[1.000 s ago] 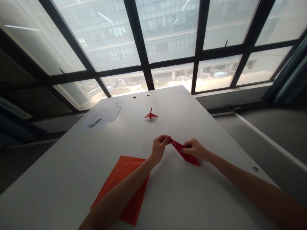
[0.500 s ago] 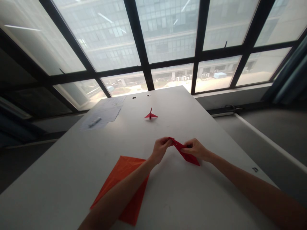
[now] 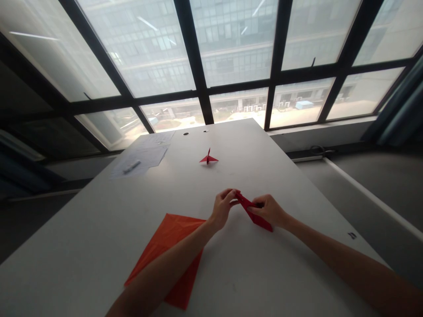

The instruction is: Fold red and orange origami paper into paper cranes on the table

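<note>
A folded piece of red paper (image 3: 261, 221) slants down to the right above the white table, held between both hands. My left hand (image 3: 224, 207) pinches its narrow upper left end. Fingers of my right hand (image 3: 268, 209) are closed on its upper right edge, near the middle. Under my left forearm lies orange-red paper (image 3: 165, 237), flat on the table. Farther back stands a small red folded paper figure (image 3: 208, 159) with two spread points and one upright point.
The white table (image 3: 99, 220) reaches toward large windows with dark frames. At its back left lie white sheets (image 3: 148, 154) with a grey-white object (image 3: 132, 166) on them. A small dark mark (image 3: 352, 236) shows near the right edge. Curtains hang at both sides.
The lower right end of the held red paper has shifted slightly left and down. Both hands have moved a little, still gripping it. The view has shifted slightly.
</note>
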{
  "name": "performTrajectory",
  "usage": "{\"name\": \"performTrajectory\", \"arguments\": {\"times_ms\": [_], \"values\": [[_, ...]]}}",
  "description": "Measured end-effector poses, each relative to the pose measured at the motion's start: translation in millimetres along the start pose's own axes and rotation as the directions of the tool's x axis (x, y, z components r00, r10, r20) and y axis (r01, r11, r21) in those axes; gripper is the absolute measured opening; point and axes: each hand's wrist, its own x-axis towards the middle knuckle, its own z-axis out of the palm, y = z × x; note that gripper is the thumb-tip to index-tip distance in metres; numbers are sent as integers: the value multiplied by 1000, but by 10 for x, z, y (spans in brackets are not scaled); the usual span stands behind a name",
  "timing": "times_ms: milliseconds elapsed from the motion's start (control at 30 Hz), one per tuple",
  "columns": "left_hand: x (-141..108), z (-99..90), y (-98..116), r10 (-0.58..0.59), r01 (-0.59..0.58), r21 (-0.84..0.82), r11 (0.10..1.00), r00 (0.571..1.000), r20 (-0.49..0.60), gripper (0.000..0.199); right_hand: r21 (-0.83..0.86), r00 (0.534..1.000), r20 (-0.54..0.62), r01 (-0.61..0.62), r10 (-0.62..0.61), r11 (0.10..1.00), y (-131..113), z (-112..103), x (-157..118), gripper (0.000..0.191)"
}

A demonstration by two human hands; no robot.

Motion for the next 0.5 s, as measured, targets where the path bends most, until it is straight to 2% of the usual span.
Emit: {"name": "performTrajectory", "arguments": {"times_ms": [167, 367, 500], "values": [[46, -17, 5, 15, -14, 54, 998, 1000, -14, 29, 53, 1000, 12, -22, 21, 998, -4, -20, 8, 24], [59, -23, -10, 4, -4, -3, 1000, 998, -58, 30, 141, 998, 35, -59, 55, 988, -15, -23, 21, 27], [26, -16, 41, -15, 15, -17, 1000, 1000, -15, 28, 131, 995, 73, -72, 63, 989, -16, -73, 35, 27]]}}
